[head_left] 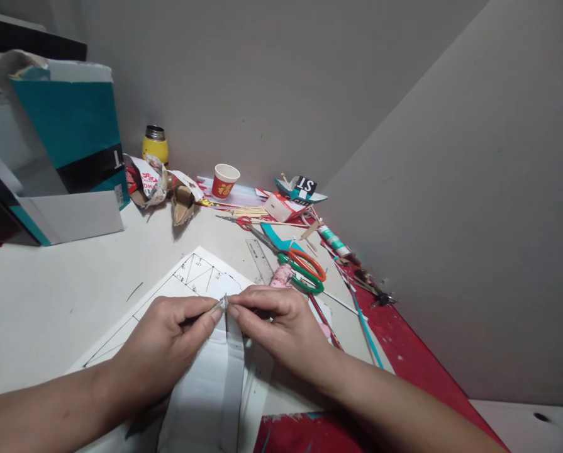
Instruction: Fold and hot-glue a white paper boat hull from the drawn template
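Pinching with the left hand [168, 343] — thumb and forefinger closed tight on the top end of a grey card strip [231, 371], remaining fingers curled under. Pinching likewise with the right hand [281, 330], fingertips shut on that same end from the 3 o'clock side, almost meeting the left's.

Holding the strip's tip raised at mid-view. From there, running toward 6 o'clock, down between both wrists, over pale folded card.

Resting under both hands on a white sheet with ruled lines [191, 274], spread toward 11 o'clock of the pinch.

Just past the right knuckles, at 1 o'clock: a clear ruler [261, 260], a pink object [281, 275] — kind not told — and scissors with orange and green handles [304, 267], close together, the pink object touching the green loop.

Farther off at 12 o'clock: red-handled scissors [243, 221], then a red paper cup [225, 180], upright near the wall.

At 11 o'clock, well apart: crumpled paper scraps [161, 182] and a yellow jar [155, 145] with a metal lid, upright.

At 10 o'clock: a tall teal and white box [68, 145], standing open.

At 2 o'clock: a glue tube [334, 240], lying near the foot of the grey panel.

At 4 o'clock: red tabletop [404, 340], beyond the right forearm.
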`<state>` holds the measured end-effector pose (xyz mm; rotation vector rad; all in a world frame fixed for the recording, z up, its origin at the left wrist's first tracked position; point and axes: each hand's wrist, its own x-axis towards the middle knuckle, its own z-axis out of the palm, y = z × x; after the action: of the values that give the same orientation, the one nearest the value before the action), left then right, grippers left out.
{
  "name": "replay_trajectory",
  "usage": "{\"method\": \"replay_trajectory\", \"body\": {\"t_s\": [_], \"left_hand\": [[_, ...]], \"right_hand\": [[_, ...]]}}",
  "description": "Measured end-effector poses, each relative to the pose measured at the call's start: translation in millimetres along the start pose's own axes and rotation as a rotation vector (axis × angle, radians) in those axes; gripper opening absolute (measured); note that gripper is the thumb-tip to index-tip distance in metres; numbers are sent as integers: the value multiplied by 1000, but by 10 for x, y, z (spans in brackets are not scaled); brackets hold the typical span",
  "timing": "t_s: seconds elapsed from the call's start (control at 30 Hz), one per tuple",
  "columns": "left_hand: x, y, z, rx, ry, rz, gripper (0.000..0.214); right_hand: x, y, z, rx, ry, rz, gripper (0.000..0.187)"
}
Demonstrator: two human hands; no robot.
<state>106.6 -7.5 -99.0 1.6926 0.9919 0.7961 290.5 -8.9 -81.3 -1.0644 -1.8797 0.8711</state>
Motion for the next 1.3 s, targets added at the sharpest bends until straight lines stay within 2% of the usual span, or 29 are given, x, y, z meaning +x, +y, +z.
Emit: {"method": "replay_trajectory", "body": {"t_s": [0.17,0.43,0.77,1.07,1.3], "left_hand": [[6,5,-5,7,18,9,31],[-5,7,-1,-15,-2,46,27],[-9,23,-4,-5,-1,13,31],[-1,-9,5,-58,-13,26,25],[-10,11,3,-86,-18,29,23]], "right_hand": [[1,-22,-18,21,1,44,19],[-1,-16,-13,67,-31,39,19],[23,-18,-31,191,-43,264,19],[26,-1,-75,164,-89,148,17],[21,10,-62,138,-115,112,19]]}}
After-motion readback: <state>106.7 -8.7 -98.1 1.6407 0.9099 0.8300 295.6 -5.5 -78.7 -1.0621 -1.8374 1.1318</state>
